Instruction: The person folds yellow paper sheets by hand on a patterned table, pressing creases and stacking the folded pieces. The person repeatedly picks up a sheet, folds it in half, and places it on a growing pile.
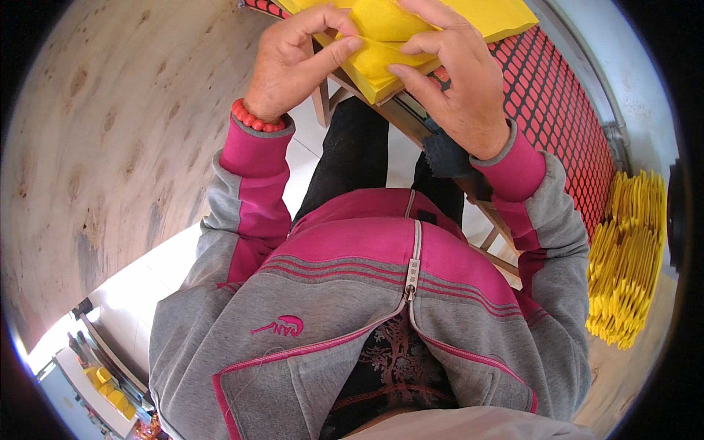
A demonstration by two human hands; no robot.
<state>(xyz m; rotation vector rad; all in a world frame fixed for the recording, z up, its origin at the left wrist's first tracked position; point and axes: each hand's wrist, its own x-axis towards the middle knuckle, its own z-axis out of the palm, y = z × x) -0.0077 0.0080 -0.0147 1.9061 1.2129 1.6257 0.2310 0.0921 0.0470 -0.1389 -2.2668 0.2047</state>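
At the top of the head view lies a folded yellow piece (374, 57) that looks like cloth or soft paper, its upper layer raised in a loose fold. My left hand (290, 66) pinches the fold's left side between thumb and forefinger. On the other side, my right hand (466, 88) has its bent thumb and forefinger at the fold's edge, with the yellow material between them. Part of the piece runs beyond the top of the picture. Beneath it is a table covered in a red and black patterned cloth (554, 110).
A wide wooden board (125, 125) fills the left side. Stacked yellow folded pieces (623, 271) stand at the far right beside a pale wall (645, 66). Dark cloth (447, 155) hangs at the table edge below my right hand. More yellow items (110, 389) sit at lower left.
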